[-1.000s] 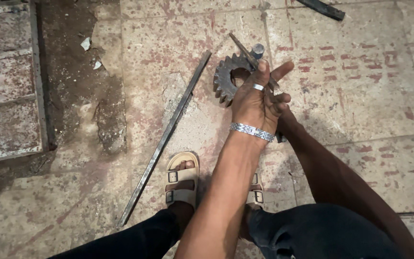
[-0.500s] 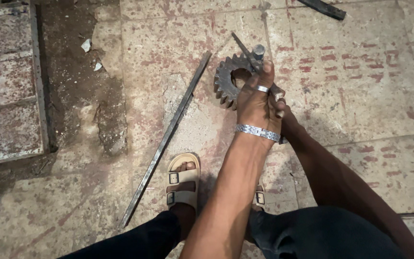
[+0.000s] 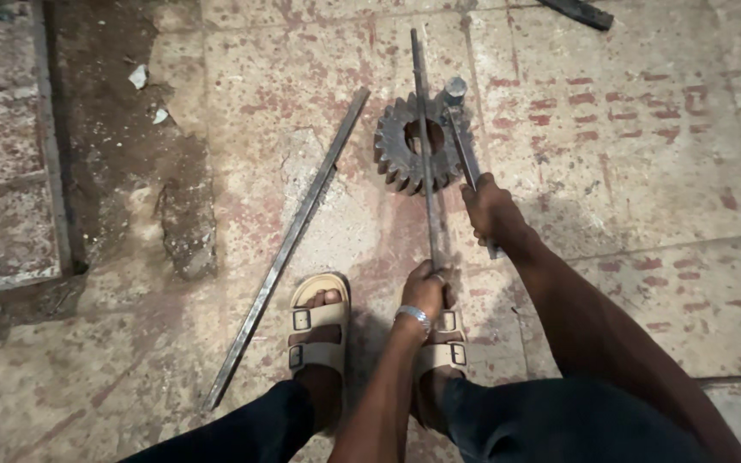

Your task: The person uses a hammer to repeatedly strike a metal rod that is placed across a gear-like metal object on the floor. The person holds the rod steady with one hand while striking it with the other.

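Left hand (image 3: 424,290) fingers are wrapped around the near end of a thin steel rod (image 3: 423,146), which is laid across a toothed gear (image 3: 415,147) on the tiled floor (image 3: 645,171). Right hand (image 3: 490,210) is closed on a hammer (image 3: 465,146), head beside the gear rim. A flat bar (image 3: 289,249) is seen left of the sandals (image 3: 321,330).

Worn, red-stained concrete floor (image 3: 645,171) with a dirt patch (image 3: 113,154) at left.

Dim warm light, soft shadows under the arms, corners darker — mostly sharp, slight wide-angle bend at edges
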